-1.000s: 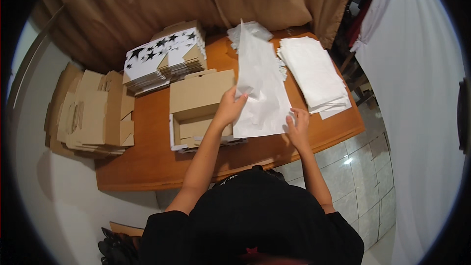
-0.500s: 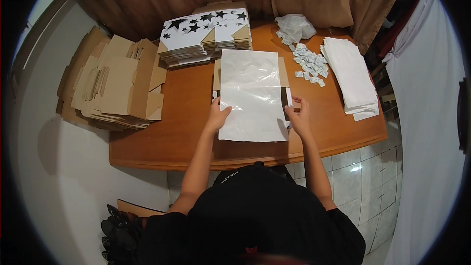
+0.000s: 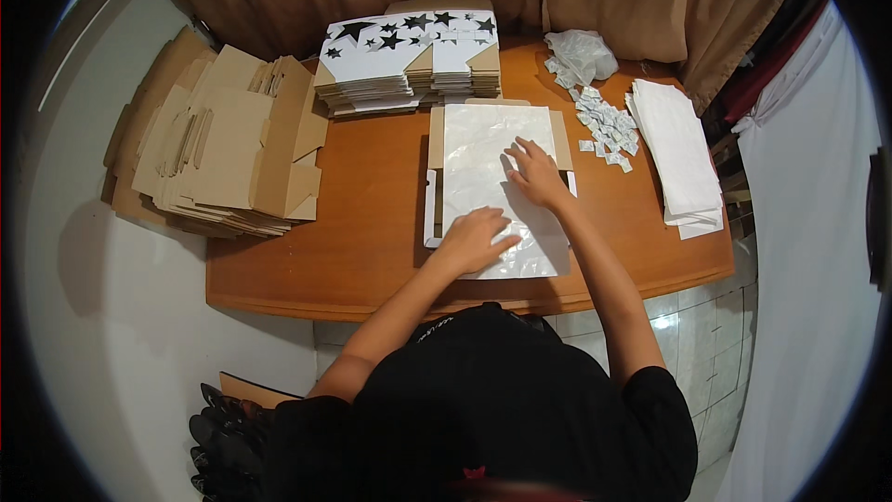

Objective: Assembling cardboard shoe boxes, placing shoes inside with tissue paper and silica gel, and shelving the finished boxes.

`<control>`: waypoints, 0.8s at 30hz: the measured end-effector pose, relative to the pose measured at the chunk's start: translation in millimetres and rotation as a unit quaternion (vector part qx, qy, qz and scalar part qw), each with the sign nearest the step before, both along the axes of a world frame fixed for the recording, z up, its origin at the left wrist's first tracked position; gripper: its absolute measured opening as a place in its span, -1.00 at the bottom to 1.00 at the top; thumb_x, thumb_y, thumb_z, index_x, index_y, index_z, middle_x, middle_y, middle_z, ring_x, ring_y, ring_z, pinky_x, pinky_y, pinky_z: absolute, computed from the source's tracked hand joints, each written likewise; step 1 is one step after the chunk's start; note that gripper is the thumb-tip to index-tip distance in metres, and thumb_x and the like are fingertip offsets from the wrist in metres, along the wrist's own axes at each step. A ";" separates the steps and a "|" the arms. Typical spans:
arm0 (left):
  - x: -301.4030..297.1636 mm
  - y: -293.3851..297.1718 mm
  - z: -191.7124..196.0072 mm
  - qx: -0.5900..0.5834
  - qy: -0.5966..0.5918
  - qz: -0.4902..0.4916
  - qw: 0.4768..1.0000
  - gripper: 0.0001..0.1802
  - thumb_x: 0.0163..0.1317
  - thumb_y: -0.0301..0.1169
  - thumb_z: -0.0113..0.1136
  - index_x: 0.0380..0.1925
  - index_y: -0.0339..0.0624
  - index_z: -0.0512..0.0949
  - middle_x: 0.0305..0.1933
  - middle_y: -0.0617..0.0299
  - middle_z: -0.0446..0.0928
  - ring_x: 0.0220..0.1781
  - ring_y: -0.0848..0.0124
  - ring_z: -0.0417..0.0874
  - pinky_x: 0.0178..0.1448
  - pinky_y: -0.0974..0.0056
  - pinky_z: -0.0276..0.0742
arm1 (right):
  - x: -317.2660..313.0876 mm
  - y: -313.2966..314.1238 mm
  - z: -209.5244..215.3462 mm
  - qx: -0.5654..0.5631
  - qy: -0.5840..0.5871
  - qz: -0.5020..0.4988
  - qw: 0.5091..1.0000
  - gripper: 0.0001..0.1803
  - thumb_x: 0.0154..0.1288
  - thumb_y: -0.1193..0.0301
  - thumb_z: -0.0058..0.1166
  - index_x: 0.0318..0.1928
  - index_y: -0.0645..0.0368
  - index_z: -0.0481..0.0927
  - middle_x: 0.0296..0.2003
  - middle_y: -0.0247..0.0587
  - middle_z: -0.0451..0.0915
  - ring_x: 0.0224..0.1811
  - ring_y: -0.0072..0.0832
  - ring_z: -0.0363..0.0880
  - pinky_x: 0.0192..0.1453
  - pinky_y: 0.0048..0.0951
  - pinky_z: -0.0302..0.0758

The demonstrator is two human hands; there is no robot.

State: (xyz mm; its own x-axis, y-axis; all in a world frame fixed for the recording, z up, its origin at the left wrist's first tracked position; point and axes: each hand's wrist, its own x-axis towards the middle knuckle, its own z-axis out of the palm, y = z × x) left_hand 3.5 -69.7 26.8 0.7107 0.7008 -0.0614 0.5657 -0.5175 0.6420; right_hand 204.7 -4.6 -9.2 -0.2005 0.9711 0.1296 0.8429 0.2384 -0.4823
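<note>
A white translucent plastic bag lies flat on the wooden table, on top of a flattened cardboard box. My left hand presses flat on the bag's near left part, fingers spread. My right hand lies palm down on the bag's right middle, fingers apart. Neither hand grips anything.
A stack of flat white boxes with black stars stands at the back. Brown flattened cartons overhang the table's left edge. A pile of white bags lies at the right, with several small white packets and a crumpled plastic bag beside it.
The bag, held up a second ago, now lies flat on the cardboard. Both hands have moved from its lower edge onto its surface, palms down.
</note>
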 end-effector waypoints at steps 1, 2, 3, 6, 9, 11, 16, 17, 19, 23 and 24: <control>3.3 0.7 -2.6 -0.001 -0.001 0.000 1.000 -0.43 0.20 0.04 -0.04 0.01 -0.19 0.46 0.25 -0.09 0.25 0.24 0.00 0.30 0.26 0.06 0.23 | -3.4 0.5 -0.4 -0.001 -0.001 0.000 1.000 -0.51 0.14 0.27 0.07 0.12 -0.03 0.37 0.25 -0.07 0.16 0.34 -0.06 0.05 0.29 0.15 0.05; 6.7 1.5 -6.7 -0.026 0.071 0.000 0.997 -0.35 0.19 0.13 -0.11 0.06 -0.15 0.43 0.28 -0.09 0.21 0.30 -0.02 0.21 0.29 -0.02 0.16 | -6.9 -0.1 -1.4 -0.018 -0.035 -0.007 0.999 -0.50 0.16 0.25 0.06 0.14 -0.04 0.35 0.27 -0.09 0.14 0.35 -0.05 0.01 0.30 0.18 0.01; 8.7 3.4 -12.3 -0.051 0.142 -0.001 0.989 -0.28 0.18 0.22 -0.18 0.12 -0.11 0.39 0.31 -0.10 0.16 0.35 -0.04 0.12 0.32 -0.09 0.09 | -9.6 0.0 -2.0 -0.035 -0.069 -0.015 0.997 -0.48 0.17 0.22 0.05 0.16 -0.06 0.34 0.29 -0.11 0.11 0.37 -0.05 -0.03 0.31 0.22 -0.03; 13.5 23.7 -37.2 -0.118 0.160 -0.021 0.980 -0.05 0.03 0.45 -0.34 0.22 -0.02 0.29 0.39 -0.05 0.01 0.42 -0.04 -0.06 0.34 -0.24 -0.09 | -9.7 3.2 -3.3 -0.031 -0.073 -0.021 0.997 -0.46 0.18 0.18 0.04 0.18 -0.08 0.33 0.30 -0.10 0.10 0.37 -0.04 -0.03 0.32 0.20 -0.06; 19.8 39.6 -42.5 -0.161 0.204 -0.052 0.964 0.00 -0.01 0.51 -0.45 0.29 0.09 0.18 0.43 -0.02 -0.12 0.44 -0.04 -0.14 0.37 -0.19 -0.14 | -7.1 5.5 -5.1 -0.025 -0.070 -0.027 0.997 -0.45 0.17 0.17 0.05 0.19 -0.09 0.31 0.30 -0.10 0.10 0.38 -0.04 -0.05 0.32 0.20 -0.07; 22.8 49.0 -65.6 -0.192 0.218 -0.079 0.954 0.02 -0.03 0.53 -0.47 0.31 0.12 0.12 0.44 0.01 -0.19 0.45 -0.02 -0.21 0.40 -0.15 -0.17 | -6.8 6.9 -5.8 -0.025 -0.070 -0.028 0.997 -0.44 0.16 0.18 0.06 0.20 -0.10 0.30 0.30 -0.10 0.10 0.38 -0.03 -0.05 0.32 0.21 -0.08; 21.9 55.1 -77.8 -0.199 0.226 -0.153 0.941 0.01 -0.03 0.53 -0.54 0.35 0.20 -0.01 0.45 0.07 -0.25 0.47 0.08 -0.39 0.43 -0.08 -0.37 | -6.1 4.7 -6.2 -0.018 -0.079 -0.031 0.996 -0.41 0.14 0.15 0.08 0.20 -0.08 0.30 0.30 -0.08 0.08 0.38 -0.07 -0.07 0.33 0.18 -0.09; 21.9 55.3 -73.2 -0.190 0.223 -0.196 0.936 -0.01 -0.02 0.53 -0.57 0.35 0.26 -0.05 0.45 0.09 -0.26 0.47 0.12 -0.44 0.44 -0.07 -0.44 | -4.7 4.7 -7.6 -0.019 -0.078 -0.032 0.996 -0.41 0.14 0.15 0.08 0.20 -0.08 0.30 0.30 -0.08 0.08 0.38 -0.07 -0.07 0.33 0.18 -0.09; 24.3 57.3 -72.4 -0.198 0.237 -0.210 0.928 -0.05 0.00 0.51 -0.59 0.35 0.33 -0.07 0.45 0.10 -0.25 0.48 0.15 -0.46 0.44 -0.06 -0.47 | -3.0 5.5 -8.9 -0.003 -0.086 -0.034 0.996 -0.39 0.11 0.19 0.11 0.20 -0.08 0.30 0.29 -0.07 0.09 0.38 -0.06 -0.05 0.33 0.18 -0.08; 24.7 61.8 -87.4 -0.204 0.266 -0.238 0.912 -0.18 0.05 0.47 -0.61 0.32 0.51 -0.04 0.44 0.12 -0.15 0.48 0.17 -0.37 0.43 -0.09 -0.48 | -4.9 2.8 -9.1 0.013 -0.076 -0.030 0.997 -0.37 0.07 0.23 0.15 0.19 -0.07 0.29 0.28 -0.06 0.10 0.37 -0.06 -0.04 0.32 0.19 -0.08; 24.0 64.1 -92.4 -0.204 0.266 -0.238 0.912 -0.18 0.05 0.47 -0.61 0.32 0.51 -0.04 0.44 0.12 -0.15 0.48 0.17 -0.37 0.43 -0.09 -0.48 | -4.4 1.9 -8.2 0.011 -0.075 -0.025 0.997 -0.36 0.06 0.27 0.15 0.20 -0.07 0.29 0.29 -0.06 0.10 0.37 -0.04 -0.05 0.33 0.18 -0.08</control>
